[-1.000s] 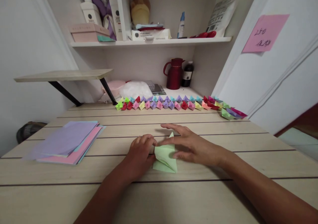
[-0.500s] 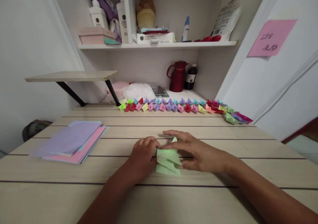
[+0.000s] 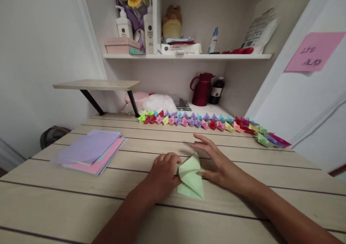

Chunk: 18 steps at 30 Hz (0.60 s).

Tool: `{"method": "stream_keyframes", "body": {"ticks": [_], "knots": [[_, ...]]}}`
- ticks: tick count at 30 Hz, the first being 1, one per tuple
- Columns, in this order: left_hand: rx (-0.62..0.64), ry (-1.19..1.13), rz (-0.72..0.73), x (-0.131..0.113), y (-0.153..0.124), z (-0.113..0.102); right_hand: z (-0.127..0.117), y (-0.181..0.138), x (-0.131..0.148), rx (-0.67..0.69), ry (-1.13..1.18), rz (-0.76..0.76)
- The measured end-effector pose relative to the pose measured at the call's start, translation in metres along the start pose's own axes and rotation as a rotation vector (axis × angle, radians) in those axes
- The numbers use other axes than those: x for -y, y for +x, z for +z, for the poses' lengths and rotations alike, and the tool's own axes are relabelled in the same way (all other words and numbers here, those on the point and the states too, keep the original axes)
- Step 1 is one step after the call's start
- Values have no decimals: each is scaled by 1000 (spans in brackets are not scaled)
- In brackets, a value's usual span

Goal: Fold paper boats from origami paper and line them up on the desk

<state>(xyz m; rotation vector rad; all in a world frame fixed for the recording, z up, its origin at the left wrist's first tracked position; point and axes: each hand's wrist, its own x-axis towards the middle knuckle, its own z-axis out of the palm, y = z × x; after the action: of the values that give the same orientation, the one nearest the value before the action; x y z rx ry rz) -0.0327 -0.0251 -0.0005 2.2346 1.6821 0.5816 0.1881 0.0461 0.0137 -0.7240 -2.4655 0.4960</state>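
Green paper [image 3: 191, 181] shows more of its upper point than half a second ago, because the right forefinger, which lay across its top edge, has lifted off; the whole scene has also swung rightward with the head. It lies on the table [image 3: 67, 208] between the two hands, point away from the person, one flap standing loose over the layer beneath; it is creased but has none of the closed form of the boats [image 3: 191, 122] behind, so I judge the folding part done, with several folds probably left. Right hand [image 3: 216, 162] is wide open, fingers spread in the air past the paper, thumb tip at its right edge, touching or just beside; it has hold of nothing. Left hand [image 3: 163, 173] is half curled, thumb and forefinger against the left edge; whether it pinches or merely steadies, I cannot tell. To the left lie loose sheets [image 3: 92, 148], flat, purple uppermost, seemingly work not yet begun; along the back stand the boats in two rows, apparently finished, with bigger ones nested at the right end; beyond are a jug [image 3: 202, 89] and a bottle [image 3: 217, 91].
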Motion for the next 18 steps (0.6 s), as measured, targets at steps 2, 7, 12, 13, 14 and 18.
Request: {"method": "stream_keyframes", "body": {"ticks": [2, 7, 12, 13, 14, 18], "knots": [[-8, -15, -17, -1, 0, 0, 0, 1, 0, -8, 32, 0], [-37, -18, -22, -3, -2, 1, 4, 2, 3, 93, 44, -17], [-4, 26, 20, -2, -3, 1, 4, 3, 7, -35, -61, -64], [1, 30, 20, -1, -3, 1, 4, 3, 8, -64, -86, -82], [3, 30, 22, -1, -4, 1, 4, 3, 8, -89, -108, -101], [0, 31, 29, 0, -5, 0, 12, 4, 7, -132, -161, -115]]}}
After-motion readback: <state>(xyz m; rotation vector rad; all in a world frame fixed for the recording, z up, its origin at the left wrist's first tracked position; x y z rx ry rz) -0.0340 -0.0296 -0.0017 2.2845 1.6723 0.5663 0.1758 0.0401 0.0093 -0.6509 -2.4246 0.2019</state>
